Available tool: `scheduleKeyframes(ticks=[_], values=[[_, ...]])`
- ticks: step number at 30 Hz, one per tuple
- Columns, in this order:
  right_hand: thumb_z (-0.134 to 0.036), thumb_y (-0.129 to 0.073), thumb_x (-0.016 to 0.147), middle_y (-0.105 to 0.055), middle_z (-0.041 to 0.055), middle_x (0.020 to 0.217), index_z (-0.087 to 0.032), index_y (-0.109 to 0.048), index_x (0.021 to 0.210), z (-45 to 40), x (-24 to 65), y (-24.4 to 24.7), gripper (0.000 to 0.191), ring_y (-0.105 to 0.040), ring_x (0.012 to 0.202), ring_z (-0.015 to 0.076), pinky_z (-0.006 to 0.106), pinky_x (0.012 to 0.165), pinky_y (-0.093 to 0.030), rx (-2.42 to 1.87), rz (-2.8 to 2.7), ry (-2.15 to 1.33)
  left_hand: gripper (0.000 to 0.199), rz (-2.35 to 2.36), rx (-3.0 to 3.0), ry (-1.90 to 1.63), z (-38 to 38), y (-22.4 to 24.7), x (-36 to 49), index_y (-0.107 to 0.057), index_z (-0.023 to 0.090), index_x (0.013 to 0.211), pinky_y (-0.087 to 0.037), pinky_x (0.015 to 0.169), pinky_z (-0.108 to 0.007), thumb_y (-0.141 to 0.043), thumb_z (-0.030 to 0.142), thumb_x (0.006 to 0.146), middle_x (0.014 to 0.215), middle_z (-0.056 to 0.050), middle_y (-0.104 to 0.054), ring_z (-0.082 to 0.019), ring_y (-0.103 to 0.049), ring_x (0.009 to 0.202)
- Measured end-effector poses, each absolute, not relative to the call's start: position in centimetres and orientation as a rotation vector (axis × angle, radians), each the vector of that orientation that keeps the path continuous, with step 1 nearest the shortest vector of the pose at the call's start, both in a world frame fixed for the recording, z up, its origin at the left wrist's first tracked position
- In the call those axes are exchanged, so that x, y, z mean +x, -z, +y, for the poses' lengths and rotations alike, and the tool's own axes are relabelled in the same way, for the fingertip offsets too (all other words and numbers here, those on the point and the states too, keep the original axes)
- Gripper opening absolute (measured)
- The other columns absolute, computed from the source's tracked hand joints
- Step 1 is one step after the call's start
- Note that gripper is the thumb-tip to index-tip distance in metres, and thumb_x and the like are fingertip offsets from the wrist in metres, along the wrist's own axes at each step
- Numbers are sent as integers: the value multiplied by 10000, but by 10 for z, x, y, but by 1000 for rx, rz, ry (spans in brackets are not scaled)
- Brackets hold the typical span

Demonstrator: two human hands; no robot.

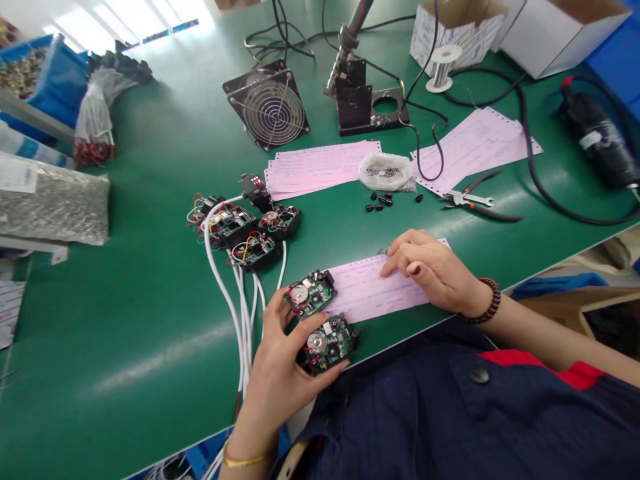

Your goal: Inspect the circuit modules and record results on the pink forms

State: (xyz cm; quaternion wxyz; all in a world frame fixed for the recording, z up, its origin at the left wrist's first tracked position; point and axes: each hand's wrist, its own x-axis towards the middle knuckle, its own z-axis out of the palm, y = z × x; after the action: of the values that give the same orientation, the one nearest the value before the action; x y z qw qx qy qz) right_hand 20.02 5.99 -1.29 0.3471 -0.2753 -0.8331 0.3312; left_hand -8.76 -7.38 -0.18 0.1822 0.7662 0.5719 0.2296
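Observation:
Two small black housings with green circuit boards lie side by side near the table's front edge. My left hand (295,353) grips them: its fingers reach around the upper circuit-board housing (313,293), and its thumb and forefinger span the lower housing (330,343). Each has a round silver part and red wires on its board. Under my right hand (425,270) lies a pink printed sheet (380,287); the fingertips touch its upper part, with the fingers loosely stretched out and nothing visible in them. The left edge of the sheet meets the housings.
Several wired housings (245,233) with white cables sit left of centre. Beyond are a fan (273,110), a soldering iron stand (370,110), pink sheets (320,167), a bag of small parts (385,172), cutters (480,200) and a solder spool (444,67). A black tool (597,137) lies right.

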Motion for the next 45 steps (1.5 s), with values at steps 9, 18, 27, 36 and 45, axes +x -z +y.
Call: scheduleKeyframes(ticks=[9,18,27,36,45], values=[[-552,-217,1099,-728,56,882,-201,-701,935,62,201,15,620,-622,958,238,417,874,-399,-743,-2269,-824,492,1615,2132,-650,-75,2,-86,-630,261,1236,-432,1181,-630,-840,301,793,1627,-119,-193,-396,-433,1458],[-541,-247,1096,-745,73,919,-220,-698,928,60,204,18,579,-634,952,259,428,857,-420,-753,-2232,-833,567,1590,2087,-662,-76,-3,-80,-624,260,1272,-410,1198,-631,-870,337,767,1630,-123,-161,-406,-370,1492],[-557,-289,1083,-755,64,923,-256,-672,943,60,209,20,507,-647,960,279,454,846,-441,-747,-2207,-891,561,1583,2283,-585,-83,-6,-72,-632,215,1276,-458,1191,-530,-836,429,799,1617,-149,-174,-387,-326,1509],[-515,-276,1098,-789,22,970,-267,-544,824,62,213,16,456,-638,958,265,441,855,-446,-734,-2222,-884,585,1581,2310,-632,-84,-4,-67,-613,205,1291,-494,1165,-504,-835,432,799,1565,-163,-262,-371,-401,1453],[-533,-246,1098,-795,14,954,-266,-458,798,63,217,15,454,-625,975,260,418,850,-447,-749,-2257,-872,534,1567,2317,-666,-81,-4,-64,-633,175,1247,-423,1226,-472,-816,429,814,1570,-170,-248,-361,-374,1473]])
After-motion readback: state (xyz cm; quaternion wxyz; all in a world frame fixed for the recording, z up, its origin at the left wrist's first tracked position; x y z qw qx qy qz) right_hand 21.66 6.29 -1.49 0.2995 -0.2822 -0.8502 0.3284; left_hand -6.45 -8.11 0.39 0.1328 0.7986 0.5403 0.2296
